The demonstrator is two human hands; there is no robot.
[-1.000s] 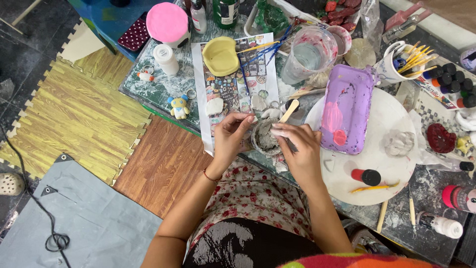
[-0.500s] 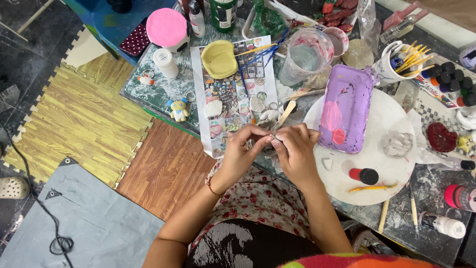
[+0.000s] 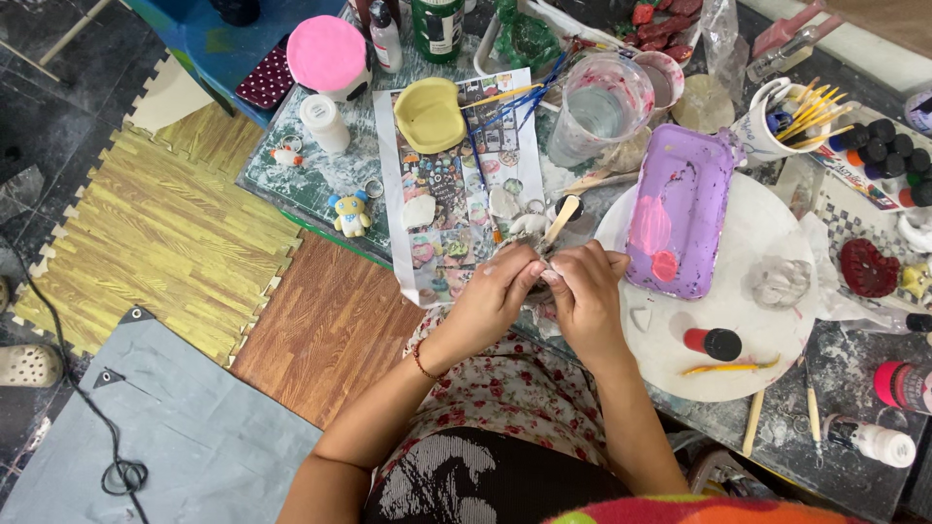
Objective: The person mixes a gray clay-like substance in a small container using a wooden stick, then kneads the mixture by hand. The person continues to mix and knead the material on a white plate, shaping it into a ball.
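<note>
My left hand [image 3: 493, 299] and my right hand [image 3: 584, 296] meet above the near edge of a low, paint-stained table [image 3: 320, 184]. Both pinch one small pale object between their fingertips; it is mostly hidden by the fingers. A wooden stick [image 3: 560, 220] pokes up just beyond the hands. Under them lies a printed paper sheet [image 3: 456, 189] with small white cast pieces on it. Right of my right hand stands a purple tray [image 3: 680, 209] smeared with pink paint, resting on a round white board [image 3: 738, 320].
A clear plastic cup [image 3: 602, 102], a yellow mould [image 3: 429, 114], a pink-lidded jar [image 3: 328, 56], a cup of brushes [image 3: 782, 121], a red paint tube [image 3: 712, 342] and small paint bottles crowd the table. Foam floor mats [image 3: 165, 233] and a grey sheet [image 3: 165, 437] lie left.
Both hands rose slightly from the table and drew closer together, fingertips now pinched on the small pale object. The camera view shifted a little.
</note>
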